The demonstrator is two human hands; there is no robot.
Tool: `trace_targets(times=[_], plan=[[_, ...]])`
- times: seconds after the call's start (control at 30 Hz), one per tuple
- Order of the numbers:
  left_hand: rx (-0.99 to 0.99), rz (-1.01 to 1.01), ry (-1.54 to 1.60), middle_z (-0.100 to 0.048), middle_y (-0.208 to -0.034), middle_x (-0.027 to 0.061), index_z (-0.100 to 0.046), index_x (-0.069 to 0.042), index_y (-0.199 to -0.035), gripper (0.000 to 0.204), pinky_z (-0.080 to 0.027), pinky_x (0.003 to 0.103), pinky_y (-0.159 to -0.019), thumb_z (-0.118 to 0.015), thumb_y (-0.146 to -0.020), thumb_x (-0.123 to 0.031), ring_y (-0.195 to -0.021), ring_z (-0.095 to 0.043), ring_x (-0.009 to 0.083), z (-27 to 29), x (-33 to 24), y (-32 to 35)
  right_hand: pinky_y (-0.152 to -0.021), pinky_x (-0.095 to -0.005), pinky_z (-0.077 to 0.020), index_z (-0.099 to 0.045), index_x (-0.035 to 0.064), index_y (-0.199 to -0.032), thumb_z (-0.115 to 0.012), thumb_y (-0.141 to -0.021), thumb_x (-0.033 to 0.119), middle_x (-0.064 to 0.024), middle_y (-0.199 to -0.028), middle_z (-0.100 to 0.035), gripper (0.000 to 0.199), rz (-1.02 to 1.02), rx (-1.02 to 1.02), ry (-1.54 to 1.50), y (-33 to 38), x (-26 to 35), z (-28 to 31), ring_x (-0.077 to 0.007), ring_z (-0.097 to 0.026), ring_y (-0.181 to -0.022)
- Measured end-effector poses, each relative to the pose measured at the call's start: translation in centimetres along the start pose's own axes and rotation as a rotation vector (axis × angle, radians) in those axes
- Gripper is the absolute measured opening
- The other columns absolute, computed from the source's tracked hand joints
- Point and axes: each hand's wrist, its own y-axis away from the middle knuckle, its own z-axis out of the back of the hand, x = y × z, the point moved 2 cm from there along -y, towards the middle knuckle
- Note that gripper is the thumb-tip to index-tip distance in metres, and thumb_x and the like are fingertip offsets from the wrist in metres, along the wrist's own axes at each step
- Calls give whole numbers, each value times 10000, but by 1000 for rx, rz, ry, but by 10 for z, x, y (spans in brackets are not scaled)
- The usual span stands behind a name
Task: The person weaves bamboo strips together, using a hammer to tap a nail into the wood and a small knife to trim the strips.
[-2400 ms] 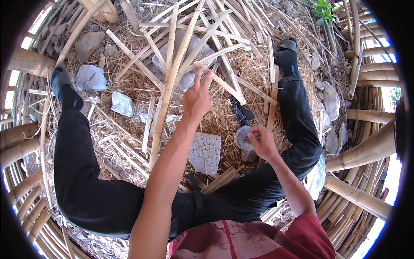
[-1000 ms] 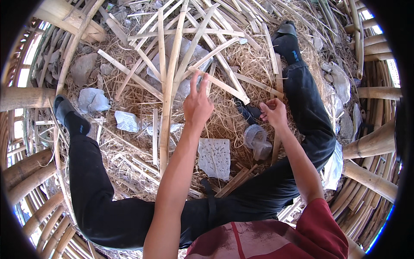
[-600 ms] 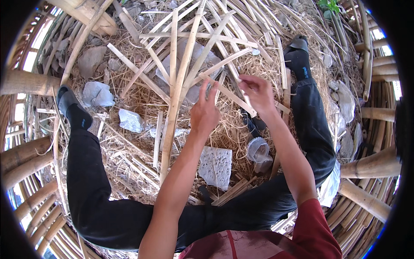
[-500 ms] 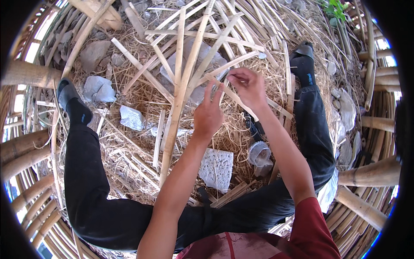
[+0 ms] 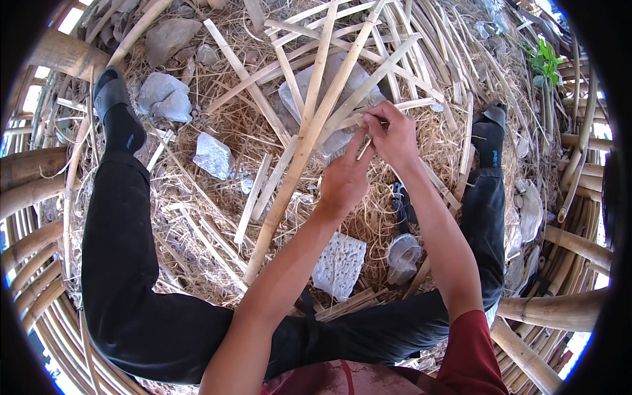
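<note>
Pale bamboo strips [image 5: 297,172] cross in a fan over a flat grey stone [image 5: 342,72]. At the fan's right side my right hand [image 5: 396,137] is closed, its thumb and forefinger pinching a short end of a thin bamboo strip [image 5: 357,120]. My left hand [image 5: 345,179] meets it from below; two fingers stretch up against the strip and the right fingertips, while the others curl. The left thumb is hidden, so its grip shows only in part. Most of the pinched strip lies behind my right hand.
Straw covers the ground between my outstretched legs. A pitted white block [image 5: 340,266], a clear plastic cup [image 5: 403,255] and a dark tool [image 5: 401,205] lie near my forearms. Pale rocks [image 5: 164,97] sit at left. Bamboo poles [image 5: 556,309] line both sides.
The view has shifted, so the scene sits lower and to the right. My two hands have drawn together, the left fingertips now touching the right ones at the strip.
</note>
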Motion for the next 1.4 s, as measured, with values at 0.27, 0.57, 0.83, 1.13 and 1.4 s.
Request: trace_targets(times=[0.27,0.57,0.83,1.13,1.4], plan=[[35,36,46,-387,-1613,125,-558,-124,-1416,636,-630,442,-712,-661,-796,-31,-827,-734,339,2,-2,-2,-610,-439,-554,-658,18,-913,-696,-906,31,-177,-740,-706,41,95,53,80,-6,-5,-2,-369,-724,-686],[-421,16,286,-708,-1187,183,-658,-24,-1239,395,-582,455,-827,-671,-844,-9,-894,-722,358,20,-10,-20,-642,-483,-558,-661,24,-910,-669,-885,23,-207,-756,-704,26,74,57,164,-7,0,0,-416,-713,-729],[-559,137,351,-727,-931,179,-756,-6,-1038,191,-546,453,-803,-735,-852,-45,-888,-707,359,11,6,-56,-678,-470,-582,-683,15,-912,-657,-863,24,-204,-798,-730,56,85,72,129,-10,6,3,-412,-721,-745],[-618,202,338,-735,-886,195,-778,3,-910,93,-546,446,-767,-746,-857,-68,-828,-713,385,8,7,-62,-658,-456,-582,-731,21,-922,-698,-846,58,-202,-804,-735,91,109,47,105,-10,3,3,-402,-724,-722],[-573,254,292,-724,-922,155,-771,-56,-947,130,-550,483,-756,-730,-870,-152,-856,-700,396,8,6,-63,-677,-455,-570,-764,19,-898,-690,-825,72,-202,-838,-733,117,140,59,99,-8,7,5,-398,-714,-738]])
